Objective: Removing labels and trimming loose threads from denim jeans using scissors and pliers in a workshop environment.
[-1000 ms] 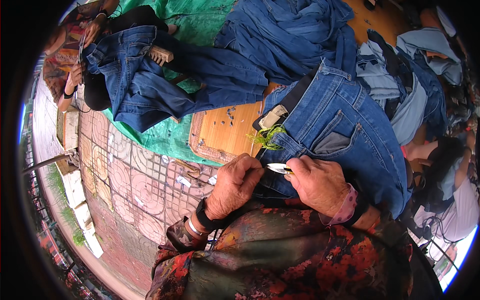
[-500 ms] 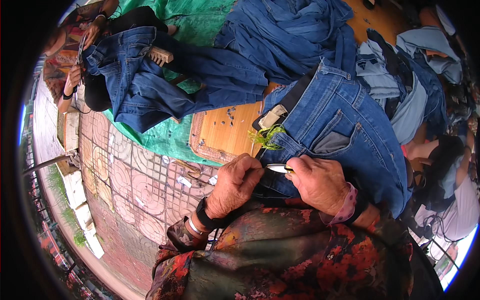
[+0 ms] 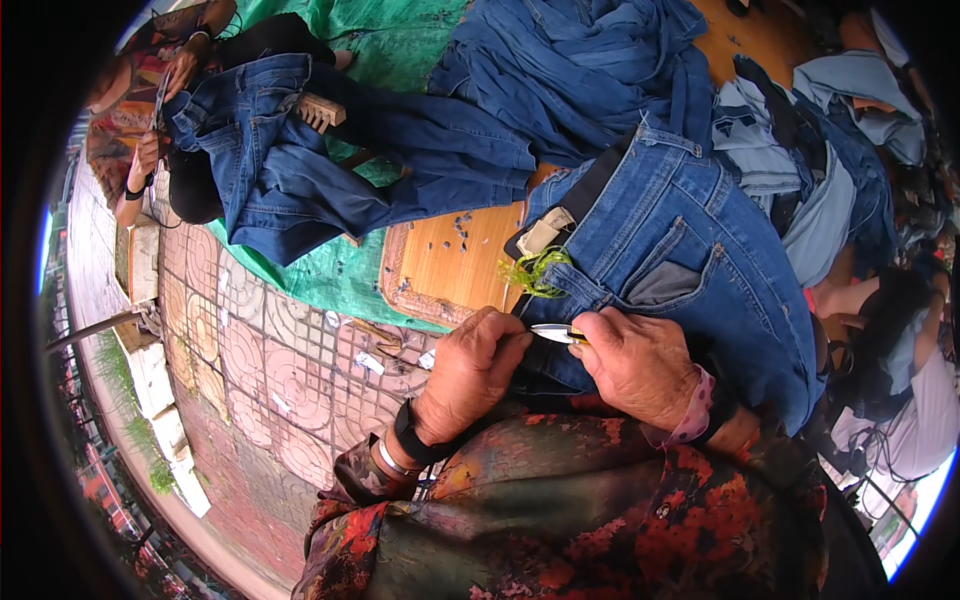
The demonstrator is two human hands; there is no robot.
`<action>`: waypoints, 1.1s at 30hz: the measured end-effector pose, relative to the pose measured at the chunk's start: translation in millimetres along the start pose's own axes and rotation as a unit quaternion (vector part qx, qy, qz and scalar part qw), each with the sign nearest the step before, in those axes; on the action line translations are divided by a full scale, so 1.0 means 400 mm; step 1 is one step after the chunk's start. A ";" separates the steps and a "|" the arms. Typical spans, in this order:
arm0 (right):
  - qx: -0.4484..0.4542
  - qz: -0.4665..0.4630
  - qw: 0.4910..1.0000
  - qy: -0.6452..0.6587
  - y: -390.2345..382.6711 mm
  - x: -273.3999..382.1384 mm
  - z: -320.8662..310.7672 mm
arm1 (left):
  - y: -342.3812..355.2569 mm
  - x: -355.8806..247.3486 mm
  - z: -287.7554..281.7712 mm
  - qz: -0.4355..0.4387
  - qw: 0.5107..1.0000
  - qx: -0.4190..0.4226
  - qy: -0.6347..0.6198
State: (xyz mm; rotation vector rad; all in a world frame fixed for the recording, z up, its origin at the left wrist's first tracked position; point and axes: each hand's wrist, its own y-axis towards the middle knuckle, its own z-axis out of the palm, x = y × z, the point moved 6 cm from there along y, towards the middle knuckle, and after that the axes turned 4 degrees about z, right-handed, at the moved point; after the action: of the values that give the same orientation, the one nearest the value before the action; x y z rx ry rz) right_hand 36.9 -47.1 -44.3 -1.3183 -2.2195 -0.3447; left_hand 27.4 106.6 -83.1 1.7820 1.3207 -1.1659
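Centre of the frame: the right hand (image 3: 640,365) grips a small metal thread snip (image 3: 556,333), fingers closed around its handle with the blades pointing left, while the left hand (image 3: 470,370) pinches the waist edge of the blue jeans (image 3: 690,250) just beside the blade tips, fingers tight on the cloth. The jeans spill from the centre toward the right, over the lap and the bamboo mat (image 3: 455,265). That denim looks thick, soft and floppy but weighty, so I'd say a firm pinch at the stiff seamed edge is best, and the snip seems light and sharp, safest held by its handle.
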 end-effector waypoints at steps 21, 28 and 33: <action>0.045 0.031 0.998 0.013 -0.001 -0.006 0.000 | -0.012 0.038 0.005 -0.160 0.973 0.034 -0.162; 0.011 0.028 1.000 -0.008 0.002 0.002 -0.001 | 0.002 0.011 -0.002 -0.074 0.996 0.009 -0.048; 0.011 0.035 0.999 -0.008 0.001 -0.001 0.002 | 0.004 0.015 0.007 -0.034 0.999 -0.010 -0.008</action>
State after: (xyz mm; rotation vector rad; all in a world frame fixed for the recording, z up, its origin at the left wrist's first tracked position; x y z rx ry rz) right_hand 36.9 -46.9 -45.3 -1.3880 -2.1776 -0.2843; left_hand 28.8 106.2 -89.9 1.7226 1.3878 -1.1971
